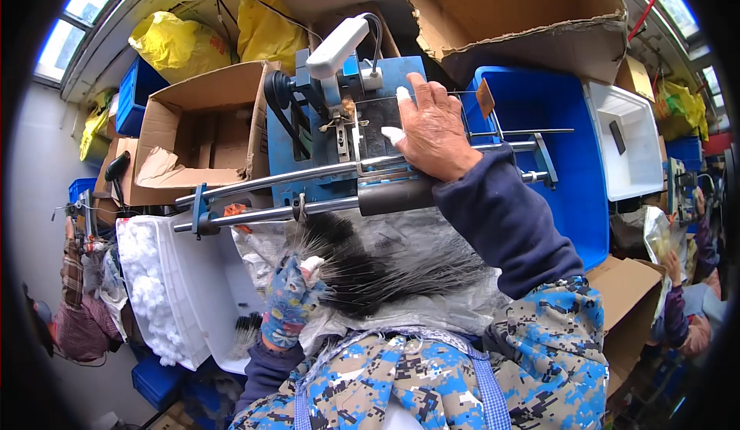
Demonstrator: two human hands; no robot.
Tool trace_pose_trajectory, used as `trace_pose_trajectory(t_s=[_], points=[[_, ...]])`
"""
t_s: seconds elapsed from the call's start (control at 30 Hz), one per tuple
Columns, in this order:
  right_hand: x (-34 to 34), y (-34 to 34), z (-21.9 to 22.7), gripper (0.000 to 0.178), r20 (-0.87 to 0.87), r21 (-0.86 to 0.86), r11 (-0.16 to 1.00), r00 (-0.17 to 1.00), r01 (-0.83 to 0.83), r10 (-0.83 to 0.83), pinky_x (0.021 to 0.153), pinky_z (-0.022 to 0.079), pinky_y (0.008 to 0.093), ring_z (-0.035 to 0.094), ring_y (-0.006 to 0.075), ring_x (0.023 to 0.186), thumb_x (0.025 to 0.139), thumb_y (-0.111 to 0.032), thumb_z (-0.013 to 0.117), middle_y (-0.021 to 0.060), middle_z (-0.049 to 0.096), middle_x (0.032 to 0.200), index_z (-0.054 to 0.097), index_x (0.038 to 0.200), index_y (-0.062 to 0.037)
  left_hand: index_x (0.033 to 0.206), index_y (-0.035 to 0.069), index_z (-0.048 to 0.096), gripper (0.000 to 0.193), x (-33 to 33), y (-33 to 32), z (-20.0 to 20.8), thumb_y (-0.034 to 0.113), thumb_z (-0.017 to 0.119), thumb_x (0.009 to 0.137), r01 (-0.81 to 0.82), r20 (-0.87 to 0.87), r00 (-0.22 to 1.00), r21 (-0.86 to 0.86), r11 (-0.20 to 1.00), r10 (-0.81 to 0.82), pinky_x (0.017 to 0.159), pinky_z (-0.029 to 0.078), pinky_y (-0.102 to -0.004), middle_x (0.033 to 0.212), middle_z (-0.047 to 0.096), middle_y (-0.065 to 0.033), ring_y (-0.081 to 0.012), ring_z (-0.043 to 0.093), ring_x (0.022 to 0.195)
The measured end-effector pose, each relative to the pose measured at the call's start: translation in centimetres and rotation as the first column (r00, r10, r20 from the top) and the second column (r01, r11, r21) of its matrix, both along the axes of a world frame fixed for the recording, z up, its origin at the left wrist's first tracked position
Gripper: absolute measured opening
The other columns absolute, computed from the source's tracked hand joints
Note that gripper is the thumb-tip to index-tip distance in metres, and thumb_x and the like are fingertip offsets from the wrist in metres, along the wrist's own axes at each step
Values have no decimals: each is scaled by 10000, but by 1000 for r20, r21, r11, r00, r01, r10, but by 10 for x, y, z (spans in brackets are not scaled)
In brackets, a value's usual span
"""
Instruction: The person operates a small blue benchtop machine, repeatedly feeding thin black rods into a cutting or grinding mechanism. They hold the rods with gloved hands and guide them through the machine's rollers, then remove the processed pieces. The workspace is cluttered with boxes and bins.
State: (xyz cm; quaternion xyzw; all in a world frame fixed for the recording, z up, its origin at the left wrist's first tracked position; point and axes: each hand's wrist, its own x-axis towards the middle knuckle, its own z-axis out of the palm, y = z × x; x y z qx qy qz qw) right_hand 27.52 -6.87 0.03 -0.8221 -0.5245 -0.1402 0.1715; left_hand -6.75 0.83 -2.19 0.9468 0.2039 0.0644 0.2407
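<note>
Camouflage apron (347, 376) foremost; right hand (435, 125), fingers spread on the machine (373, 133), gripping nothing visible; left hand (289, 299) curled, grip unclear; bristles (358, 276) lie loose, work apparently unfinished.

Down looks the head camera, wide and round-edged, close above left hand (289, 299) and right hand (438, 133), facing the blue machine (405, 67).

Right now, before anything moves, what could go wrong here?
The ungloved right hand lies on the machine; if parts move, fingers might get pinched. The right sleeve sits close to the dark cylinder and could catch. Loose dark strands beside the gloved left hand might scatter.
</note>
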Motion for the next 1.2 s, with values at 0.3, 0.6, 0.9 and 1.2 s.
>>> trace_pose_trajectory(t_s=[0.3, 0.6, 0.9, 1.2], points=[[-13, -3, 11, 615, -314, -261, 965, 948, -29, -56, 767, 486, 365, 553, 320, 887, 776, -299, 640, 191, 431, 1034, 427, 1216, 74, 999, 54, 633, 414, 47, -17, 35, 175, 716, 612, 118, 178, 976, 73, 990, -129, 764, 473, -415, 835, 587, -107, -321, 577, 790], [-54, 42, 3, 670, -311, -153, 987, 950, -58, 8, 674, 511, 363, 601, 316, 770, 800, -368, 602, 212, 513, 956, 386, 1211, 116, 994, 67, 639, 392, 28, -17, 32, 197, 703, 630, 17, 108, 994, 80, 997, -26, 789, 462, -435, 853, 591, -112, -321, 575, 818], [-11, -4, 13, 445, -219, -272, 956, 974, -113, 52, 697, 494, 369, 537, 296, 899, 754, -244, 658, 168, 475, 965, 512, 1036, 67, 1028, 59, 623, 319, 15, -9, 27, 80, 635, 710, -131, 109, 983, -168, 977, 150, 660, 480, -372, 825, 623, -114, -290, 603, 711], [34, -3, 21, 154, 60, -341, 938, 997, 59, -41, 784, 348, 381, 505, 225, 907, 743, -102, 588, 40, 597, 874, 609, 896, -98, 1022, 7, 593, 252, 36, -17, 42, 32, 595, 771, -107, 274, 951, -140, 984, 142, 623, 476, -312, 810, 622, -91, -206, 620, 692]])
